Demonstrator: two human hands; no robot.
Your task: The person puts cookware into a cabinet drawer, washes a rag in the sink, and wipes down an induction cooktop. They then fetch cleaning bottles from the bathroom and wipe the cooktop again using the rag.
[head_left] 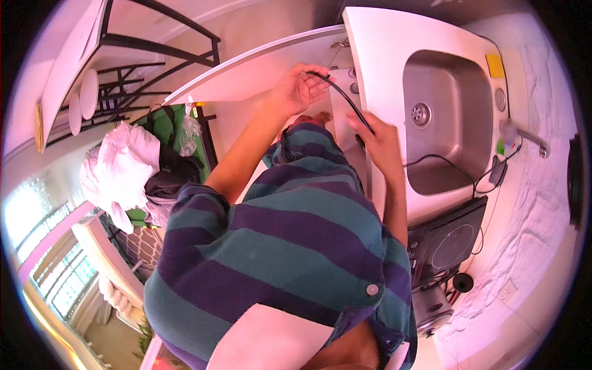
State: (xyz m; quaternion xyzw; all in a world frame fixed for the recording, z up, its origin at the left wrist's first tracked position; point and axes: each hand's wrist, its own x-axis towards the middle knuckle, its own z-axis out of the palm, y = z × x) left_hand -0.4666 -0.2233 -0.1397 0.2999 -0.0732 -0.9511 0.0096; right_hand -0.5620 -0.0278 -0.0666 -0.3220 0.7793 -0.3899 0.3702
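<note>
My left hand [299,89] pinches one end of a thin black cable [342,95] in front of an open white cabinet door [246,71]. My right hand [379,143] grips the same cable lower down, right at the front edge of the white counter [382,55]. Between the hands the cable runs taut. Past my right hand it trails over the steel sink [453,154] to a small black plug [497,172] near the wall. My striped green and purple shirt [290,246] fills the lower middle of the view.
A black induction cooker [445,242] sits on the counter beside the sink, with a metal pot [431,310] below it. A faucet [523,132] and a yellow sponge [494,65] are at the sink's back. White clothes [120,166] are piled on a green seat at left.
</note>
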